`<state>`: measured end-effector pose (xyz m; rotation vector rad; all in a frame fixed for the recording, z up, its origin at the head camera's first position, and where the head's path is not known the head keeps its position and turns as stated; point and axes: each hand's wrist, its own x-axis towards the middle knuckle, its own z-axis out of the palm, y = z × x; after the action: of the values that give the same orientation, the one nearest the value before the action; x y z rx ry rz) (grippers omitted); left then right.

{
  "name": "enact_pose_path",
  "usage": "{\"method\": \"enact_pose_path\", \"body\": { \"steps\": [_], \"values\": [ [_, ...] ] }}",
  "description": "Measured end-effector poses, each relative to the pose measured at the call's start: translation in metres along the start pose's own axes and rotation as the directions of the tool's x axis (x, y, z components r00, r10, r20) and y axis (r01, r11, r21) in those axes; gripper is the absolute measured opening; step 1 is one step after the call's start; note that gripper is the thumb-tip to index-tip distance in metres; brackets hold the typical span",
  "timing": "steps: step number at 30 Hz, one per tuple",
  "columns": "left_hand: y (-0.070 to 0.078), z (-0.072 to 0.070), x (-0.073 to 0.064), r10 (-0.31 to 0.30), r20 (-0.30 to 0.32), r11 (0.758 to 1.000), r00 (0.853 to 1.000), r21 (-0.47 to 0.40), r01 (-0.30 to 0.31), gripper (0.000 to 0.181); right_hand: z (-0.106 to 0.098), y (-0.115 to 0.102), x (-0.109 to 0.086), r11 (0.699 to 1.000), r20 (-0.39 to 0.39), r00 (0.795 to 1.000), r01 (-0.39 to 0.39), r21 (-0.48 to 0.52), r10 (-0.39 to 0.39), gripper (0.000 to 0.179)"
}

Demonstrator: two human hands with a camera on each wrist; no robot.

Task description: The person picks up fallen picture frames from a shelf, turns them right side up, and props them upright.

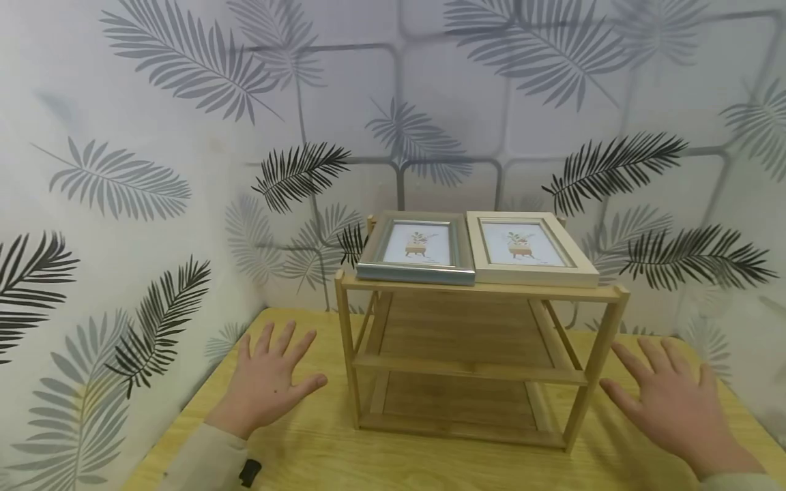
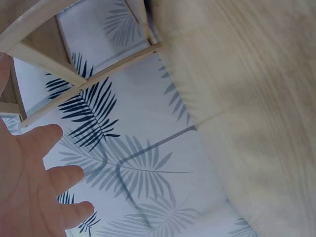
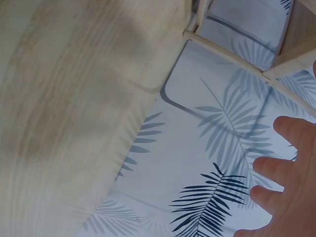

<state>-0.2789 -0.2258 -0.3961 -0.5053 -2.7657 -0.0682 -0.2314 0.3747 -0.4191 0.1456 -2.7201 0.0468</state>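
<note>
A wooden rack [image 1: 469, 369] with several shelf levels stands on the table between my two hands. Two picture frames lie side by side, face up, on its top: a grey-silver picture frame [image 1: 413, 274] at left and a cream picture frame [image 1: 534, 275] at right. Each shows a small print of a plant in a pot. My left hand [image 1: 265, 382] is held left of the rack with its fingers spread and nothing in it. To the right of the rack, my right hand [image 1: 672, 402] is likewise spread and holds nothing. Both wrist views show the fingers apart from the rack's side bars.
The wood-grain table [image 1: 307, 450] reaches back to a wall [image 1: 430, 102] covered with a leaf pattern. Another stretch of patterned wall runs along the left side. A dark strap piece [image 1: 250, 472] shows at my left sleeve [image 1: 205, 460].
</note>
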Motion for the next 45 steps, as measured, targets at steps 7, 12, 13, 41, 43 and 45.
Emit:
{"method": "enact_pose_path", "body": {
  "steps": [7,12,13,41,43,45],
  "values": [
    [0.002,-0.008,0.004,0.006,-0.031,1.000,1.000,-0.011,-0.006,0.083,-0.017,-0.003,0.006,1.000,-0.039,0.999,0.019,-0.013,-0.020,0.071],
    [0.005,-0.018,0.006,0.030,-0.053,0.998,0.998,-0.050,-0.033,0.082,-0.031,-0.006,0.010,1.000,-0.038,0.999,0.020,-0.012,-0.020,0.071],
    [0.006,-0.020,0.006,0.037,-0.061,0.998,0.997,-0.058,-0.040,0.081,-0.034,-0.006,0.011,1.000,-0.034,0.999,0.021,-0.011,-0.021,0.071],
    [0.044,-0.084,0.021,0.128,-0.385,0.916,0.914,-0.308,-0.258,0.073,-0.099,-0.026,0.042,0.924,-0.147,0.988,0.099,0.368,-0.047,0.052],
    [0.048,-0.090,0.023,0.129,-0.396,0.911,0.909,-0.316,-0.266,0.072,-0.104,-0.028,0.045,0.918,-0.158,0.986,0.112,0.380,-0.055,0.050],
    [0.053,-0.096,0.026,0.136,-0.411,0.906,0.902,-0.317,-0.281,0.073,-0.110,-0.030,0.047,0.912,-0.164,0.985,0.115,0.394,-0.053,0.050]
  ]
}}
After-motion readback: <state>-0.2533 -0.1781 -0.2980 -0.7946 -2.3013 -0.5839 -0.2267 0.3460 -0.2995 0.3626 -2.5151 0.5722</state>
